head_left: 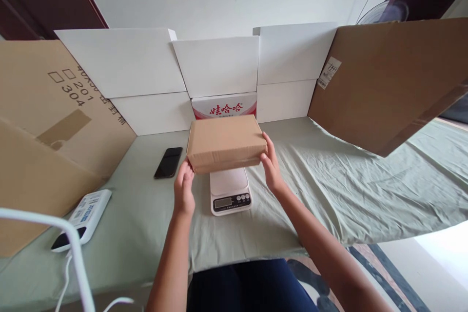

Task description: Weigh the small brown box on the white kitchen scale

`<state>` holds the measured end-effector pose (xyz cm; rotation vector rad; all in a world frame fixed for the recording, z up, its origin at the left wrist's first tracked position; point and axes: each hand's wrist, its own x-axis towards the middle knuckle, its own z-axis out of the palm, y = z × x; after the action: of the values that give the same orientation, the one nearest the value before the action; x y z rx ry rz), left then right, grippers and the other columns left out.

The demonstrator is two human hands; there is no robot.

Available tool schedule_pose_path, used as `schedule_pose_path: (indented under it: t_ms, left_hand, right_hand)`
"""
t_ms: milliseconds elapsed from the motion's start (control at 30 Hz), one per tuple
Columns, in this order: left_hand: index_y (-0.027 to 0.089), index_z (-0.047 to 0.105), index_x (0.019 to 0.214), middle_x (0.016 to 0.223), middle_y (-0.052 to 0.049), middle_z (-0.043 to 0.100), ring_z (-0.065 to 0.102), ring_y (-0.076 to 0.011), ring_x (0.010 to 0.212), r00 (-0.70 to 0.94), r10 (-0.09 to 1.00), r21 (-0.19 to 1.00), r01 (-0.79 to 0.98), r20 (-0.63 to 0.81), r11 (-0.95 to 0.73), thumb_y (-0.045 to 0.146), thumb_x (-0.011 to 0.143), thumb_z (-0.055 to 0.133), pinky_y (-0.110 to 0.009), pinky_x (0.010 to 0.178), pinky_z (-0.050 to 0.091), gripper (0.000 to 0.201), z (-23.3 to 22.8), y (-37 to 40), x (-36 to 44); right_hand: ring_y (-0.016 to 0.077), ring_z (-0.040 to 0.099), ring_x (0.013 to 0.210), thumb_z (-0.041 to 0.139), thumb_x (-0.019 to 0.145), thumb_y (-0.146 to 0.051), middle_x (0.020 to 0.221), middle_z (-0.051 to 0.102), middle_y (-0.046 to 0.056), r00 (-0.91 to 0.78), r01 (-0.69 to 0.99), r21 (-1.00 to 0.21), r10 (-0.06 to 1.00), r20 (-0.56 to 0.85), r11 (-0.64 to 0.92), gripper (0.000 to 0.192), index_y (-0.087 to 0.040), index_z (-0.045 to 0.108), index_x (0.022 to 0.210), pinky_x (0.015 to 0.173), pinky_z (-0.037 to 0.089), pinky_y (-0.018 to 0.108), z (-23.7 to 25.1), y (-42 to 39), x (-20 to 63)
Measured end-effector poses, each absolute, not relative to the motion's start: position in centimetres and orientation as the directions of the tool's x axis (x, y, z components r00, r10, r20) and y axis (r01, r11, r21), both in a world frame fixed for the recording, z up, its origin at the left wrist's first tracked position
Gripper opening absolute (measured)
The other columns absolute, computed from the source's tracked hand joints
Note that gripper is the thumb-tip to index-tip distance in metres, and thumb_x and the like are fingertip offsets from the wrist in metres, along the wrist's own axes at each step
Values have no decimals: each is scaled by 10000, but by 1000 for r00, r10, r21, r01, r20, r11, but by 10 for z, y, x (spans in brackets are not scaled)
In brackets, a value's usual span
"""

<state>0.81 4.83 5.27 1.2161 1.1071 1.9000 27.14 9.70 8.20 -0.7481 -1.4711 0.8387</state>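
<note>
A closed brown cardboard box (226, 139) is held level between my two hands, over the rear part of a white digital kitchen scale (230, 190). My left hand (185, 187) grips its left front corner, fingers partly tucked beneath. At the right end, my right hand (270, 163) has its thumb on the front corner and its fingers along the side. The scale's display and buttons face me; its back part is hidden under the box. Whether the box touches the scale plate, I cannot tell.
A black phone (168, 162) lies on the green cloth (139, 214) left of the box. Farther left are a white device (82, 219) and a curved white tube (75, 243). White boxes (219, 66) line the back, with large cardboard panels (380, 78) at both sides.
</note>
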Motion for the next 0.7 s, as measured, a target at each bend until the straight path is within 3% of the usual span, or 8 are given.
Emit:
schedule_pose_path:
  t_ms: [133, 267, 533, 700]
  left_hand:
    - [262, 627, 1448, 1541, -166, 602, 501, -335, 1506, -327, 843, 875, -85, 428, -477, 757, 887, 600, -497, 1248, 365, 748, 60, 105, -2]
    - [266, 642, 1400, 1539, -164, 599, 497, -316, 1512, -362, 871, 915, -102, 331, -390, 748, 863, 632, -487, 1244, 369, 722, 27, 142, -6]
    - [301, 643, 1383, 1546, -123, 605, 521, -285, 1495, -375, 891, 938, -129, 256, -323, 717, 901, 618, -470, 1234, 388, 638, -6, 149, -9]
    - [265, 646, 1377, 1535, -160, 611, 547, -295, 1473, -394, 890, 944, -133, 229, -301, 756, 880, 611, -465, 1220, 408, 700, -7, 150, -6]
  right_hand:
    - [304, 371, 1592, 466, 1018, -659, 1717, 389, 33, -30, -24, -806, 805, 592, 592, 718, -352, 299, 1645, 1313, 332, 520, 87, 147, 250]
    - [334, 346, 1589, 527, 965, -679, 1660, 453, 99, 32, 19, -844, 843, 537, 536, 783, -266, 362, 1609, 1313, 306, 533, 54, 182, 232]
    - [293, 385, 1557, 516, 970, -647, 1637, 470, 91, 22, 3, -883, 883, 469, 469, 755, -262, 354, 1599, 1307, 310, 484, 26, 189, 234]
    - [279, 367, 1570, 531, 955, -633, 1658, 449, 85, -4, -3, -904, 904, 428, 428, 782, -261, 335, 1613, 1332, 262, 496, 26, 191, 231]
